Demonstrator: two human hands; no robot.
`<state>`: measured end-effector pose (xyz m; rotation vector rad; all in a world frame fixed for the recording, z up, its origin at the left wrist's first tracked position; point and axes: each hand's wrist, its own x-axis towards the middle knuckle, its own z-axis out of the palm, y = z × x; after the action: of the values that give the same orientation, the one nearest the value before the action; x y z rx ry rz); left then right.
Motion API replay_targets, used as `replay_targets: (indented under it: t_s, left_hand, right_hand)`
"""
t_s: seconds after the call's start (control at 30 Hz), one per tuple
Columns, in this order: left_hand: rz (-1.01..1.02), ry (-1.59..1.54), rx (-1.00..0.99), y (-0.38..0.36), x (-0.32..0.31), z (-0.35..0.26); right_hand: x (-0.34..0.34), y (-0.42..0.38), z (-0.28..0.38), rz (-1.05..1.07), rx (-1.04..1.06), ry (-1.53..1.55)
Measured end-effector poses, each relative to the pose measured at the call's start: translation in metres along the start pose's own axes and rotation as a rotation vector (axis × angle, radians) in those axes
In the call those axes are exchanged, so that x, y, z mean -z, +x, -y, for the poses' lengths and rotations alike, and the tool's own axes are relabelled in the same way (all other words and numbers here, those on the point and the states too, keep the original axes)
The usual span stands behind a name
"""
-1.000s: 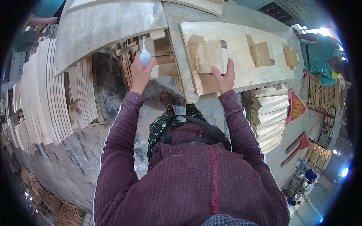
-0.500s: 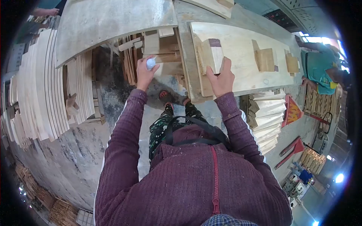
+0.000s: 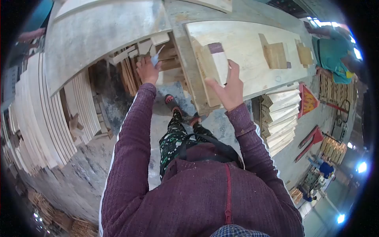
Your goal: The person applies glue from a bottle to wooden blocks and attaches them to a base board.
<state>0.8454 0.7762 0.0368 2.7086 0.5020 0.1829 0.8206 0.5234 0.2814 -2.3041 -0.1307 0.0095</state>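
Note:
My left hand is closed around a small pale-blue squeeze bottle. Its thin pointed nozzle tilts up and to the right, over the gap beside the worktable. On the right, my right hand straddles the near end of a wooden block, thumb on one side and fingers on the other. A dark purple patch marks the block's far end. Underneath lies a wide pale plywood board. Farther along the board are a second wooden block and a third block.
A grey tabletop extends at upper left, with wood offcuts below it. Long planks are stacked at left. Stacked angled wood pieces and a red pallet jack stand at right. A person in green is beyond the board.
My left hand has turned the bottle, so its nozzle now shows instead of its round end. The view has shifted slightly; my right hand stays at the block.

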Motion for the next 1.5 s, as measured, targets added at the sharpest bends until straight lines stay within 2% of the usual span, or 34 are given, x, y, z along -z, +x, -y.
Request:
replay_targets:
  t_s: [0.07,0.1,0.17,0.33,0.43,0.57,0.63,0.7,0.77,0.8,0.83,0.87,0.9,0.97,1.03,1.1,1.13,1.17,1.23,1.3,1.43,1.5]
  left_hand:
    - [0.035,0.053,-0.006,0.006,-0.007,0.001]
    - [0.066,0.119,0.009,0.008,-0.009,0.001]
    - [0.07,0.181,-0.009,0.01,-0.016,0.0]
    - [0.095,0.231,-0.046,0.016,-0.033,0.008]
    - [0.081,0.307,-0.076,0.016,-0.037,0.003]
    - [0.204,0.335,-0.007,0.01,-0.019,-0.009]
    - [0.158,0.372,-0.081,0.005,-0.021,-0.011]
    - [0.207,0.387,-0.131,0.002,-0.011,-0.015]
    - [0.225,0.276,-0.163,0.008,-0.001,-0.008]
    - [0.057,0.313,-0.261,0.008,-0.029,0.029]
    - [0.002,0.133,-0.256,-0.001,-0.014,0.028]
    - [0.079,0.281,-0.136,-0.008,0.003,0.017]
    - [0.176,-0.002,0.04,-0.009,0.003,0.037]
    - [0.327,-0.985,0.317,-0.041,0.055,0.0]
    - [0.257,-1.227,0.66,-0.071,0.078,-0.001]
    - [0.252,-1.275,0.649,-0.102,0.097,-0.042]
    - [0.334,-1.299,0.629,-0.119,0.106,-0.067]
    - [0.413,-1.321,0.605,-0.135,0.111,-0.09]
    - [0.455,-1.296,0.591,-0.161,0.106,-0.13]
    - [0.502,-1.267,0.587,-0.166,0.098,-0.146]
    - [0.446,-1.162,0.678,-0.158,0.089,-0.156]
    - [0.476,-1.181,0.678,-0.146,0.087,-0.147]
  right_hand:
    - [0.008,0.0,-0.006,0.1,-0.079,0.113]
    - [0.012,-0.002,-0.008,0.08,-0.086,0.107]
    - [0.019,-0.006,-0.01,0.101,-0.14,0.299]
    - [0.052,-0.026,-0.033,0.015,-0.12,0.225]
    - [0.076,-0.051,-0.068,-0.044,-0.196,0.168]
    - [0.103,-0.093,-0.12,-0.141,-0.367,0.148]
    - [0.115,-0.113,-0.145,-0.188,-0.424,0.144]
    - [0.126,-0.134,-0.17,-0.202,-0.508,0.043]
    - [0.135,-0.148,-0.186,-0.213,-0.532,0.018]
    - [0.142,-0.158,-0.195,-0.199,-0.548,-0.008]
    - [0.148,-0.171,-0.209,-0.263,-0.576,-0.009]
    - [0.152,-0.181,-0.225,-0.223,-0.574,-0.036]
    - [0.152,-0.192,-0.242,-0.168,-0.563,-0.055]
    - [0.15,-0.213,-0.275,-0.185,-0.545,-0.008]
    - [0.153,-0.231,-0.308,-0.203,-0.518,0.014]
    - [0.161,-0.237,-0.34,-0.147,-0.57,0.217]
    - [0.168,-0.231,-0.356,-0.222,-0.583,0.363]
    - [0.182,-0.217,-0.367,-0.244,-0.572,0.376]
    - [0.217,-0.17,-0.392,-0.222,-0.806,0.742]
    - [0.239,-0.119,-0.431,-0.427,-0.532,0.554]
    - [0.329,-0.009,-0.456,-0.737,-0.223,0.272]
    - [0.371,0.035,-0.48,-0.799,-0.234,0.007]
